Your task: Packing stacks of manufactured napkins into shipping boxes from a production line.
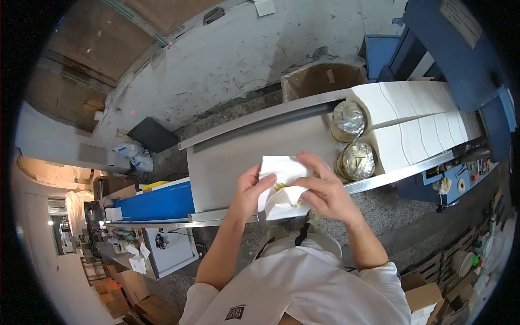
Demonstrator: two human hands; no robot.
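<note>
Both hands hold a white paper bag (283, 187) over the front edge of a steel table (244, 157). My left hand (250, 188) grips the bag's left side. My right hand (325, 187) wraps over its right side and top. Something yellow-green shows at the bag's fold between the hands. To the right on the table stand two round foil-wrapped packs (349, 120) (357, 161), right next to two long stacks of white folded bags (417, 116).
A brown cardboard box (319, 78) stands behind the table. Blue machinery (460, 49) fills the right side. A blue conveyor (154, 203) lies to the left. Cardboard boxes (422, 295) and pallets sit at lower right, more boxes at lower left.
</note>
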